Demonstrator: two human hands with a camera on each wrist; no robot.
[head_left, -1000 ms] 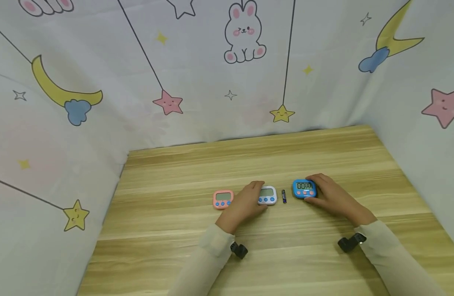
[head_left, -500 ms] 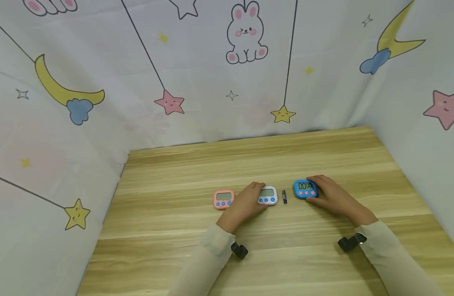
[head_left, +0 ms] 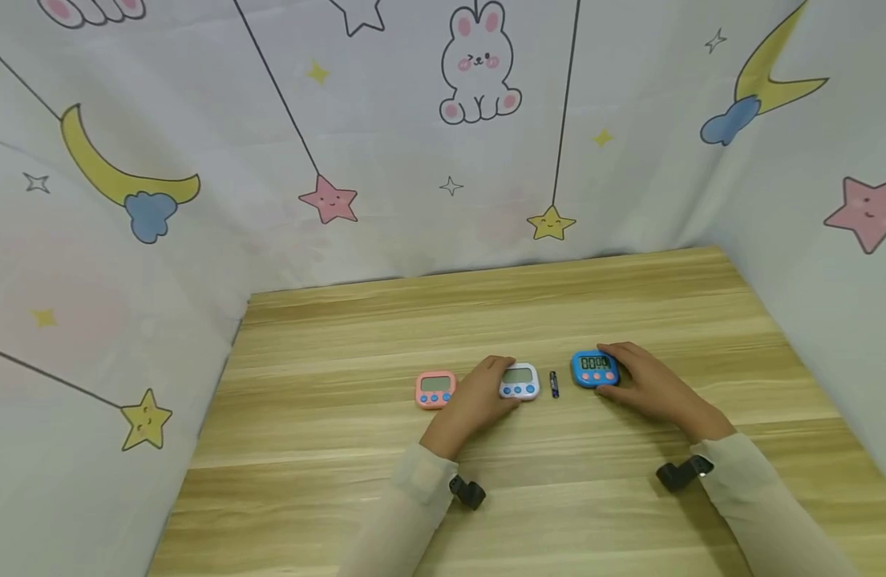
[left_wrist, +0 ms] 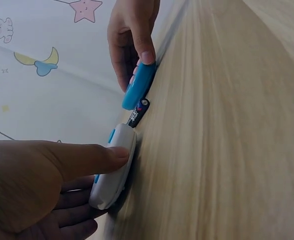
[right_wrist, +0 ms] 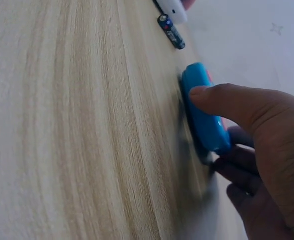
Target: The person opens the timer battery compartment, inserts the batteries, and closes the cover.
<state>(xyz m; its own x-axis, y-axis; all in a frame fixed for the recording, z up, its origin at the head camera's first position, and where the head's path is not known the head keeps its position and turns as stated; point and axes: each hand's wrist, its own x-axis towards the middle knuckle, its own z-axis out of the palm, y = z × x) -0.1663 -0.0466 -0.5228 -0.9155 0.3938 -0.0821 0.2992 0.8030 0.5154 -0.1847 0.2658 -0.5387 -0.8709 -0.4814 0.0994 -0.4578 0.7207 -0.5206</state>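
Farthest left of the small dark cylindrical battery, I have a salmon-pink rounded plastic timer with blue buttons and a blank display, partly behind the left wrist. Next, the left hand pinches a white rounded plastic timer, also blank, just left of the battery, thumb along the near edge and fingers round the far side. The battery lies alone on the wood-grain table, touched by neither hand. Just right of it sits a bright blue rounded plastic timer with pink buttons and lit digits; the right hand pinches its right end between thumb and fingers.

I judge the step in hand to be steadying or lining up these two timers. The next move, I think, calls for even pressure, or a clean release that doesn't nudge the battery.
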